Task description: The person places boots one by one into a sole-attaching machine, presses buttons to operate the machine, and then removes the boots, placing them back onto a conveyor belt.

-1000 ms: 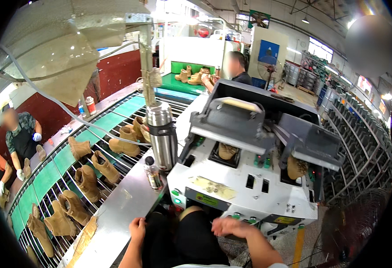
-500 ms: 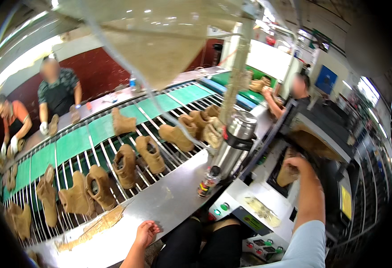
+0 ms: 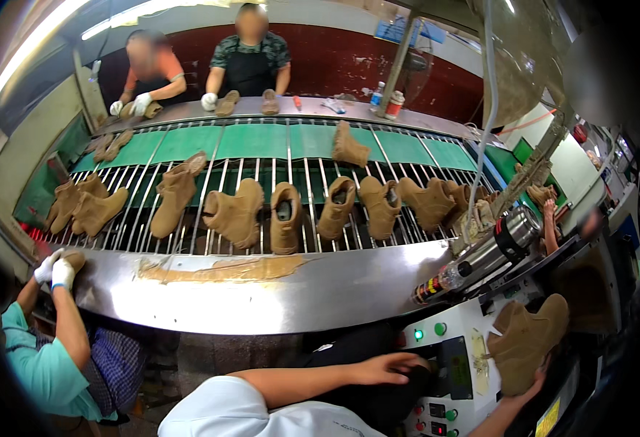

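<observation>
A tan ankle boot (image 3: pixel 527 342) is in my right hand (image 3: pixel 529 390), held from below at the right, beside the white control panel (image 3: pixel 436 328). The boot's toe points up and away to the right. My left hand (image 3: pixel 396 368) hangs over my dark-clad knee, its fingers loosely stretched with nothing in them. Beyond the steel ledge (image 3: pixel 320 291), several like boots, among them an upright boot (image 3: pixel 285 218), stand or lie on a rack of metal rods (image 3: pixel 250 175).
A steel flask (image 3: pixel 505 237) and a small bottle (image 3: pixel 436 284) stand on the ledge's right end. A dark machine (image 3: pixel 589 280) is behind the held boot. A co-worker in teal (image 3: pixel 50 364) handles a shoe at left; two more people work across the rack. A green belt (image 3: pixel 254 142) runs there.
My view has turned to the left. The boot in my right hand has come out from the machine opening to beside the panel. My left hand has moved from the ledge's edge to over my knee.
</observation>
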A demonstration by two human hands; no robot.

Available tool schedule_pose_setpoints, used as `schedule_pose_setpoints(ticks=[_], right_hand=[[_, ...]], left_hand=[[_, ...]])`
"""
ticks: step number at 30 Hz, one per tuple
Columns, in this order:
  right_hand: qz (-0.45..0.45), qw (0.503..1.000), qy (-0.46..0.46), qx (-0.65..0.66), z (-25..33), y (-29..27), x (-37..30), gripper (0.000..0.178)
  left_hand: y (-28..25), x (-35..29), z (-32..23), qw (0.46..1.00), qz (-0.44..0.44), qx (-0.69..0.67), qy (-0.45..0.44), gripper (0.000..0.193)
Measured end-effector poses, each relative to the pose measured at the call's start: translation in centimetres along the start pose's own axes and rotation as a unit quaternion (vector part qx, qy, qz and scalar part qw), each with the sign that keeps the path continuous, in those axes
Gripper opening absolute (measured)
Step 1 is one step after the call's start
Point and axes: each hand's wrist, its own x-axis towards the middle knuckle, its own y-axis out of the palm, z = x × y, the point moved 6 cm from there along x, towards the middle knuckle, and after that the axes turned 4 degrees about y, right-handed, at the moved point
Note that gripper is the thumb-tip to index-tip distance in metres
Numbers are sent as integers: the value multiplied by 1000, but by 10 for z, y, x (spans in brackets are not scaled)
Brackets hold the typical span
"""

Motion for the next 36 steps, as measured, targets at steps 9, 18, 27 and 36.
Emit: schedule_pose_setpoints(ticks=[9,18,27,36], right_hand=[[446,890,88,-46,-102,206,-162,78],[481,807,276,-203,-173,209,-197,60],[408,809,332,-264,-211,179,-198,52],[456,791,270,-306,-242,213,-187,45]], left_hand=[[-53,-155,-123,920,-238,-292,112,80],[-196,-455,-194,684,-633,-22,361,70],[-350,-435,-258,633,-692,312,151,50],[-448,-400,-241,568,-697,344,271,43]])
